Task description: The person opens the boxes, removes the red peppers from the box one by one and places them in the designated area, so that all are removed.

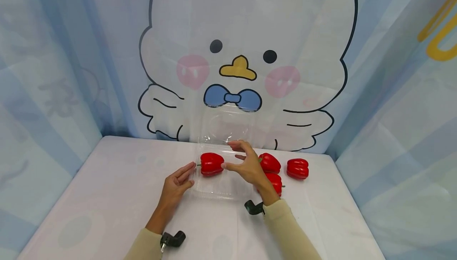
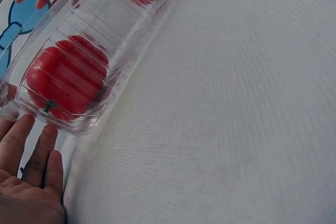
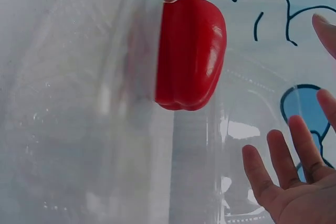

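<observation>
A clear plastic clamshell container (image 1: 223, 191) lies on the table with its lid (image 1: 228, 127) raised at the back. One red bell pepper (image 1: 212, 164) rests on its side in the left part, stem to the left. My left hand (image 1: 175, 184) is at the container's left end; in the left wrist view its fingers (image 2: 39, 158) reach the plastic corner below the pepper. Over the container, my right hand (image 1: 246, 165) has its thumb close to the pepper's right end in the head view. Spread, unloaded fingers (image 3: 281, 156) show in the right wrist view.
Right of the container are more red bell peppers: one at the back (image 1: 270, 163), one in front (image 1: 275, 182) partly behind the right wrist, and one farther right (image 1: 298, 168). A white cloth covers the table (image 1: 107, 196). A printed curtain (image 1: 239, 22) hangs behind.
</observation>
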`<control>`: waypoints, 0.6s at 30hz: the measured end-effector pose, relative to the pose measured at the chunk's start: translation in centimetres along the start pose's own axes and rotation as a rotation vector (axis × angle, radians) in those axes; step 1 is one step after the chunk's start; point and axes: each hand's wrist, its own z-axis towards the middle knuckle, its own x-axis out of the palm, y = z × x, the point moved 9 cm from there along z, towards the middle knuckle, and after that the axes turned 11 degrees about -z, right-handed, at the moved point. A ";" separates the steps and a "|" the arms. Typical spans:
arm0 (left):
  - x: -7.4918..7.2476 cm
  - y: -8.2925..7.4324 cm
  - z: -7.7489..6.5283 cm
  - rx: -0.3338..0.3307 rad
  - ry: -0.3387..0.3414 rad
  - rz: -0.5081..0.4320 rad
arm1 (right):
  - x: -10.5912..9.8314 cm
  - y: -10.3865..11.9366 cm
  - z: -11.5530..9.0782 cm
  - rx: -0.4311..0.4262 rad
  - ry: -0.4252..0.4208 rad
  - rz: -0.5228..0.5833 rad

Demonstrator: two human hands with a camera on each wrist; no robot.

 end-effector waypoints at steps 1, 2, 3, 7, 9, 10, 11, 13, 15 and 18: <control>0.0 0.0 0.0 0.001 -0.001 0.002 | 0.2 -0.1 0.0 0.005 -0.001 0.000; 0.0 0.0 0.0 0.002 -0.001 0.001 | 0.5 -0.2 0.1 0.010 -0.001 0.002; 0.0 0.0 0.0 0.003 -0.001 0.001 | 0.7 -0.2 0.1 0.015 -0.002 0.000; 0.0 0.0 -0.1 0.002 0.001 0.002 | 1.7 -0.6 0.2 0.032 -0.010 -0.010; 0.0 0.0 -0.1 -0.002 0.001 0.004 | 2.1 -0.9 0.2 0.050 -0.014 -0.025; 0.0 0.0 -0.1 -0.004 0.000 0.004 | 2.3 -1.1 0.2 0.060 -0.014 -0.034; 0.0 0.0 -0.1 -0.005 0.000 0.005 | 2.5 -1.3 0.2 0.072 -0.012 -0.044; 0.0 0.0 -0.1 -0.006 0.000 0.006 | 2.9 -1.5 0.2 0.091 -0.007 -0.054; 0.0 -0.1 -0.1 -0.006 0.000 0.007 | 3.1 -1.7 0.2 0.111 -0.002 -0.067; 0.1 -0.1 -0.1 -0.005 0.002 0.011 | 3.5 -1.9 0.3 0.139 0.011 -0.080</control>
